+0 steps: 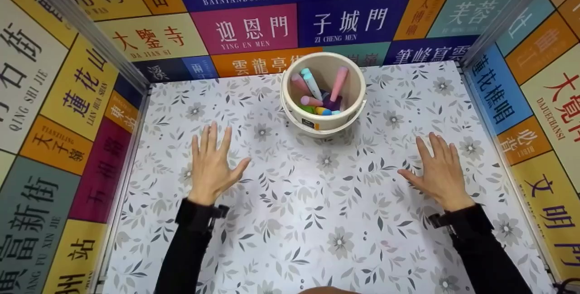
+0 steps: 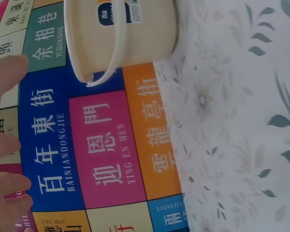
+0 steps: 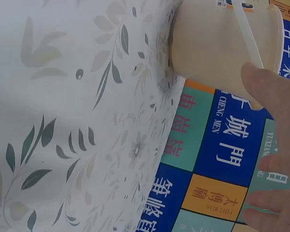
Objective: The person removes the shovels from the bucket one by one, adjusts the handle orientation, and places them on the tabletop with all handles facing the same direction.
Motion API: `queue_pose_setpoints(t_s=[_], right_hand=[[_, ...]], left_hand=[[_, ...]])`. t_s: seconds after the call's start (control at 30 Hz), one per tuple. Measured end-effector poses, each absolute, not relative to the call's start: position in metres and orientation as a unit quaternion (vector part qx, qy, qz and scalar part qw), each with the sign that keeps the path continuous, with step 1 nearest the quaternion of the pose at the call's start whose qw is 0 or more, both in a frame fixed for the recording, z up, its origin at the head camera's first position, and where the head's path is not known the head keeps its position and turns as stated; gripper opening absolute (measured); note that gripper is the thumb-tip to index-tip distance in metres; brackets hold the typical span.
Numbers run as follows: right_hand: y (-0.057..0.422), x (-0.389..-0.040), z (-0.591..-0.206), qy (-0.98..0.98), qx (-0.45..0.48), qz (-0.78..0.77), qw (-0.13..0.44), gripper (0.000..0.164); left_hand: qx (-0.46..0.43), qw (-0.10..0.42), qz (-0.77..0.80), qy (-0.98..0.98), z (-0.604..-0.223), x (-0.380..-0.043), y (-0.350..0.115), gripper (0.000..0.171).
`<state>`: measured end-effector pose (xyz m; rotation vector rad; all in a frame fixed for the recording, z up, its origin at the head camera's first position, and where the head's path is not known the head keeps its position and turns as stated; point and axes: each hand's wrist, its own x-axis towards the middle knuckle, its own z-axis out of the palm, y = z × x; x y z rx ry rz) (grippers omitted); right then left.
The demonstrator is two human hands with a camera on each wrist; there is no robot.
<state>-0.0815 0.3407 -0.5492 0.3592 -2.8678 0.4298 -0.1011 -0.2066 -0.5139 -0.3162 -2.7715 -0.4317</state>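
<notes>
A cream plastic bucket (image 1: 324,124) with a white handle stands at the back of the table. Inside it lie several capped markers, among them a pink marker (image 1: 339,84) and a light blue marker (image 1: 311,84) leaning on the wall. My left hand (image 1: 211,167), palm down with fingers spread, is to the left of the bucket and nearer to me. On the other side my right hand (image 1: 438,171) has its fingers straight and thumb out. Neither hand holds anything. Both wrist views show the bucket (image 2: 135,34) beyond the fingers.
The table (image 1: 290,248) has a white covering with grey flowers and leaves. Panels with coloured lettered blocks, such as the back panel (image 1: 253,26), enclose it at the back, left and right. Black straps (image 1: 195,214) sit on both wrists.
</notes>
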Motion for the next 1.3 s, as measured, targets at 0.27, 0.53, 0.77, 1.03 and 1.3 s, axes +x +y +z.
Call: queue_pose_setpoints(t_s=[0.27,0.53,0.77,1.03,1.3], right_hand=[[0.322,-0.08,-0.55,-0.967,0.164,0.15,0.124,0.082],[0.304,-0.08,-0.553,-0.955,0.208,0.149,0.15,0.067],[0.289,-0.077,-0.555,-0.949,0.233,0.152,0.146,0.06],[0.271,-0.073,-0.563,-0.939,0.266,0.149,0.159,0.055],[0.255,-0.072,-0.567,-0.946,0.263,0.146,0.122,0.057]], left_hand=[[-0.164,0.167,-0.182,-0.955,-0.474,-0.15,-0.173,0.087],[-0.197,0.115,-0.22,-0.948,-0.451,-0.197,-0.135,0.085],[-0.198,0.015,-0.226,-0.954,-0.449,-0.231,-0.102,0.083],[-0.203,-0.062,-0.228,-0.95,-0.458,-0.26,-0.064,0.067],[-0.205,-0.133,-0.154,-0.957,-0.465,-0.283,-0.034,0.052]])
